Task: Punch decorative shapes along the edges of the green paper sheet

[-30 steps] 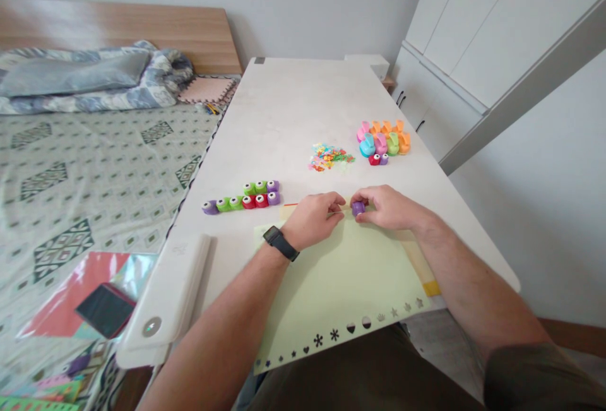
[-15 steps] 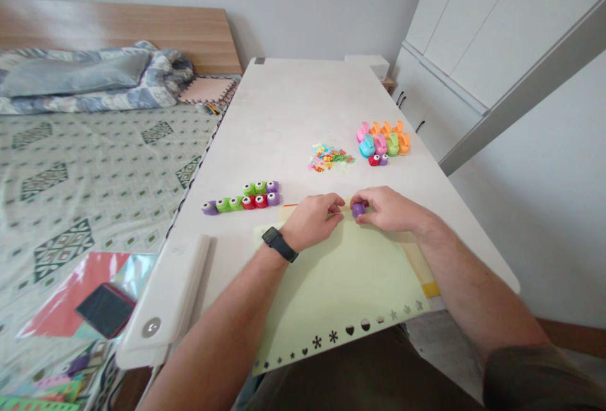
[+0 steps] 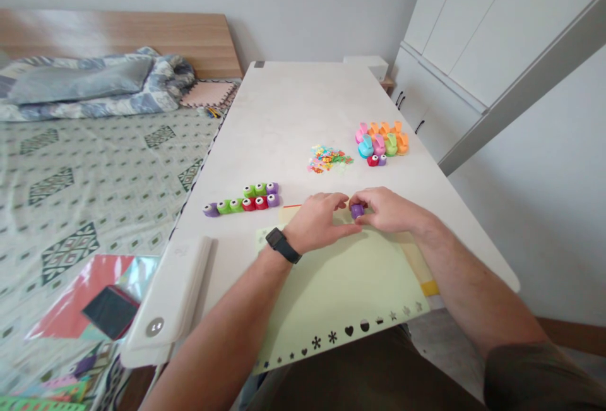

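Note:
A small purple craft punch (image 3: 356, 211) is in the fingers of my right hand (image 3: 386, 209), at the far edge of a pale green sheet of paper (image 3: 341, 272). My left hand (image 3: 319, 218), with a dark watch on its wrist, is just left of the punch. Its fingers are curved and apart from the thumb, which stretches towards my right fingertips. Cut-out shapes such as hearts, stars and flowers run along the sheet's near edge. My hands hide most of the far edge.
Small green, red and purple punches (image 3: 249, 203) stand in rows at left. Colourful paper cut-outs (image 3: 327, 158) lie in a pile beyond my hands. Larger punches (image 3: 379, 144) cluster at the right. A long white machine (image 3: 173, 291) lies along the table's left edge, beside the bed (image 3: 118, 177).
My left thumb has stretched out to the right, towards the punch and my right fingers. My right hand keeps the punch in nearly the same place.

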`<act>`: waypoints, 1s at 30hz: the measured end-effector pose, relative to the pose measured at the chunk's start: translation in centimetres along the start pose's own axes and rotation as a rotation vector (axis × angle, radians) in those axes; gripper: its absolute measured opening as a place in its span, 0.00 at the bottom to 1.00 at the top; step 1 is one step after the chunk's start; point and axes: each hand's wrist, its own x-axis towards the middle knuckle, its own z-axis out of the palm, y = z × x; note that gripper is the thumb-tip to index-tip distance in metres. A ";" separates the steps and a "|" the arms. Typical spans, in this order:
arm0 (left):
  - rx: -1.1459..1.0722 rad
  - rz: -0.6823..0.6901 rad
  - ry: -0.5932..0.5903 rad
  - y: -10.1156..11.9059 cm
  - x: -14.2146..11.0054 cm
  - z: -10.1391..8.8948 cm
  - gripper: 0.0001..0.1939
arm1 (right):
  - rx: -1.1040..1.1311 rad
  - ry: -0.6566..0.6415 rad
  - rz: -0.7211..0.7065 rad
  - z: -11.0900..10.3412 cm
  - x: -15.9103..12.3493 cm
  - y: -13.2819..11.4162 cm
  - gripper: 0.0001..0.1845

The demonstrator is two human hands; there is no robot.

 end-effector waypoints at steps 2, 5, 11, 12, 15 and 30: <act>-0.007 -0.003 -0.019 0.3 0.4 0.4 0.29 | -0.005 0.006 -0.013 0.0 -0.1 -0.1 0.09; -0.017 -0.021 -0.043 0.3 1.0 1.0 0.30 | -0.011 0.012 -0.024 0.0 -0.1 -0.2 0.08; 0.001 -0.049 -0.063 0.1 1.5 1.9 0.27 | -0.015 0.020 -0.056 0.1 0.0 -0.4 0.11; 0.005 -0.048 -0.067 0.2 1.5 1.9 0.26 | -0.030 0.024 -0.056 0.1 0.0 -0.4 0.11; 0.033 -0.040 -0.071 0.3 1.5 2.1 0.25 | -0.068 0.036 -0.063 0.2 0.1 -0.3 0.10; 0.093 0.014 -0.110 0.4 1.5 1.8 0.22 | -0.130 0.043 -0.095 0.8 0.3 0.1 0.07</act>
